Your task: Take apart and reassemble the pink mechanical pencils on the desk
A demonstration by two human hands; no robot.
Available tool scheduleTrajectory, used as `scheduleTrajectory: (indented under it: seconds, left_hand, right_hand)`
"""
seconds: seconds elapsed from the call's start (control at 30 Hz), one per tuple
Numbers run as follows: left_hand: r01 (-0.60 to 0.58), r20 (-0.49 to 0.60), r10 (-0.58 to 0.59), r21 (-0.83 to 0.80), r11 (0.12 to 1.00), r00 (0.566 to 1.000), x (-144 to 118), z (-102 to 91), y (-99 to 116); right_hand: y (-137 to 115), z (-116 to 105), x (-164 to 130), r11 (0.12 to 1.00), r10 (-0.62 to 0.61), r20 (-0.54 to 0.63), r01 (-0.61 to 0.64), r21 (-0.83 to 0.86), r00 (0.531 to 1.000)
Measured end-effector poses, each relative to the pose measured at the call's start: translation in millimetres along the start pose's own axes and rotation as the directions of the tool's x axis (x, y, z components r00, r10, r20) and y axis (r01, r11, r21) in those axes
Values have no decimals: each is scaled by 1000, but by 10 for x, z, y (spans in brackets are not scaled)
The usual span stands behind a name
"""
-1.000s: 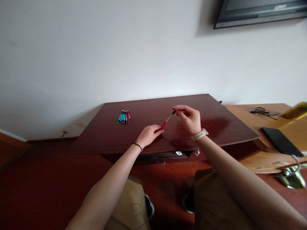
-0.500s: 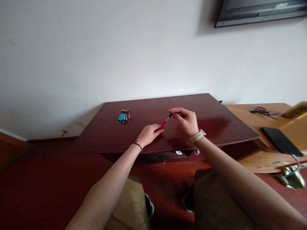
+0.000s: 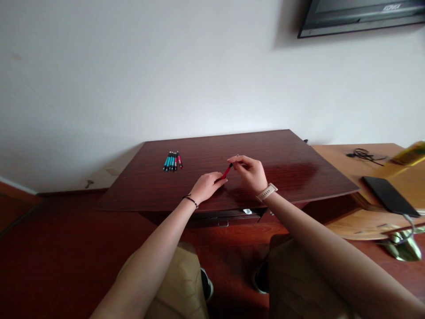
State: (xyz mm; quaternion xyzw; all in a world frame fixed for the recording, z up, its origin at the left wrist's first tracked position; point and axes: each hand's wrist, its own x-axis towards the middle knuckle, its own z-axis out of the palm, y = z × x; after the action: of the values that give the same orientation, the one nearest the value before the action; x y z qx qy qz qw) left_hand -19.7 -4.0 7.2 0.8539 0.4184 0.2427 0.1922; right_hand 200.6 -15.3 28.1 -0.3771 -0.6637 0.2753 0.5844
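Note:
My left hand [image 3: 206, 187] is closed around the lower part of a red pen barrel [image 3: 226, 172], which slants up to the right above the table. My right hand [image 3: 252, 173] pinches the pen's black end piece [image 3: 231, 165] between thumb and fingers, with a small shiny clip-like bit showing above the fingertips. Black piece and red barrel now meet; no pale gap shows between them. Left of my hands, a row of several blue and red pens [image 3: 171, 161] lies side by side on the dark wooden table [image 3: 206, 150].
A lighter wooden desk [image 3: 332, 153] adjoins on the right, holding a black phone-like device [image 3: 389, 195] with a cable, a coiled black cord [image 3: 363, 154] and a yellow package [image 3: 410, 153]. A wall stands behind, with a screen [image 3: 361, 20] mounted at upper right.
My right hand has moved down and left, bringing the black end piece onto the red barrel. The pale rod between them is no longer visible. My left hand has stayed nearly still.

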Motion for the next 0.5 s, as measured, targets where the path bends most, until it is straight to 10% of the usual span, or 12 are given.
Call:
scheduleTrajectory:
  seconds: [0.5]
  left_hand:
    - [69, -195, -138, -324, 944, 971, -31, -76, -108]
  right_hand:
    - [230, -48, -38, 937, 231, 50, -236, 258, 972]
